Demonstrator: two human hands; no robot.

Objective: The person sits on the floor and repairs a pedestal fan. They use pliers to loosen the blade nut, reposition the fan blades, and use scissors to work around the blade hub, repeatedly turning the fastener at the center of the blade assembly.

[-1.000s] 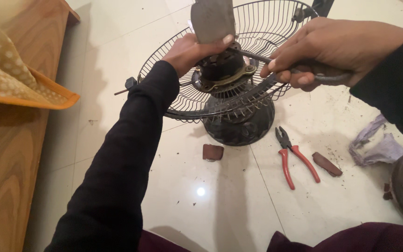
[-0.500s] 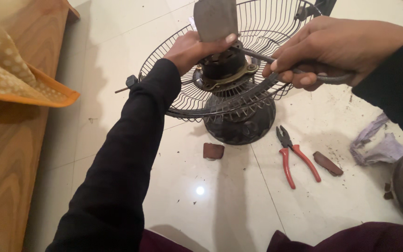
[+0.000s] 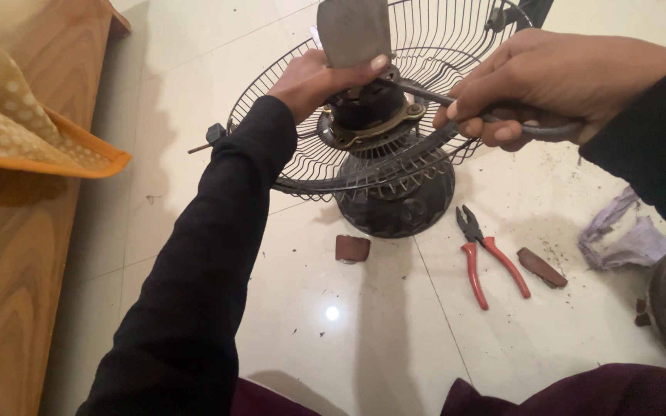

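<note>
1. The black wire fan guard (image 3: 364,166), a round cage of thin metal rods, sits on the dark round motor housing (image 3: 398,204) of a fan that stands on the pale tiled floor (image 3: 194,69), in the upper middle of the view.
2. Compared with a second ago, almost nothing has shifted: both hands hold the same places, and the guard and the grey fan blade (image 3: 352,31) look unturned. My judgement is that the work at the hub is at a steady hold, not a release.
3. The left hand (image 3: 314,77) reaches into the cage; its grip is pressed together on the base of the grey blade, thumb on the blade's lower edge above the brass-coloured ring (image 3: 368,131) at the hub.
4. The right hand (image 3: 549,81) has its grip curled tight around a dark metal tool handle (image 3: 533,131), whose shaft runs toward the hub.
5. The guard works as an open basket: inside it lie only the hub, the ring and the blade.
6. On the floor near the housing lie red-handled pliers (image 3: 487,262), two small brown pieces (image 3: 352,248) (image 3: 541,267) and a crumpled purple-grey rag (image 3: 626,231). A wooden bench (image 3: 17,254) with an orange-edged dotted cloth (image 3: 25,131) stands at left.
</note>
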